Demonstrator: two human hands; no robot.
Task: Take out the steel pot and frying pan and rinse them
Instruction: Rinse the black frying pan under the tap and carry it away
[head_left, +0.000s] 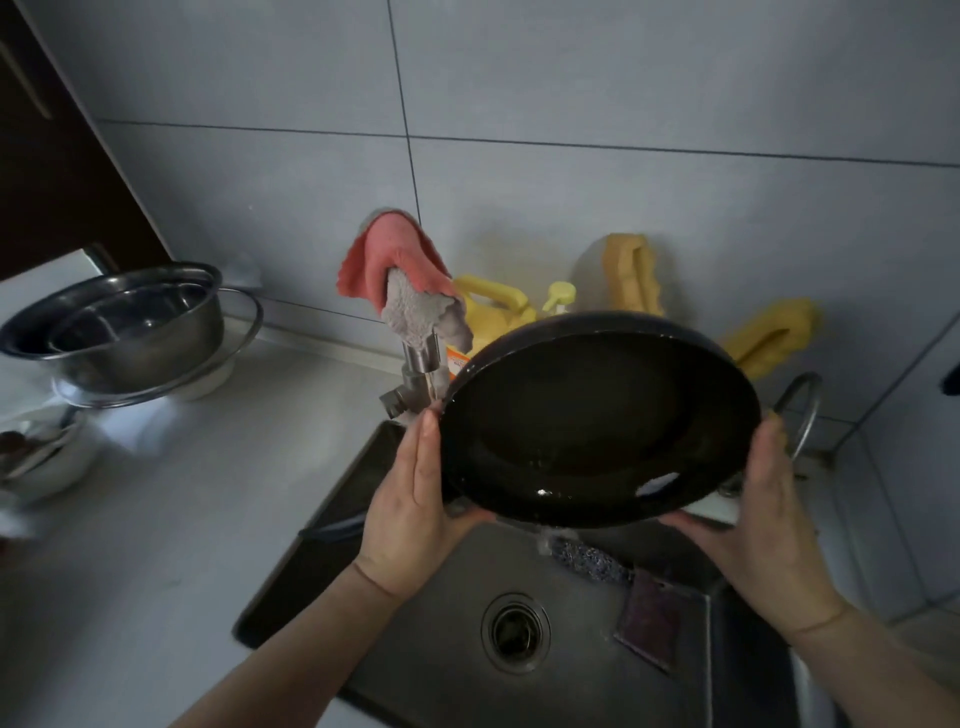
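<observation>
Your left hand (410, 499) is flat against the left edge of the frying pan (597, 421), fingers straight and pointing up along the rim, thumb tucked underneath. Your right hand (763, 499) cups the pan's right edge from below, fingers wrapped under it, so you're basically holding it between both palms. The pan is tilted toward you over the sink (457, 670), with a bit of water pooled at its low edge and a thin stream dribbling off into the basin.

Stuff crowding you: the tap (421, 374) sits right at your left fingertips, nearly touching the pan rim, with a pink and grey cloth (405, 280) draped over its top. Behind the pan there's a yellow bottle (493, 306) and a pump bottle (560, 297), mostly hidden. Yellow gloves (769, 332) hang on the wall behind your right side, and a metal loop (802, 410) pokes out just past the pan.

Down in the sink, a scrubber (589, 558) and a dark scouring pad (649, 618) lie right of the drain (514, 631).

The steel pot (119, 327) is well off to the left on the counter (171, 519), sitting on a round stand.
</observation>
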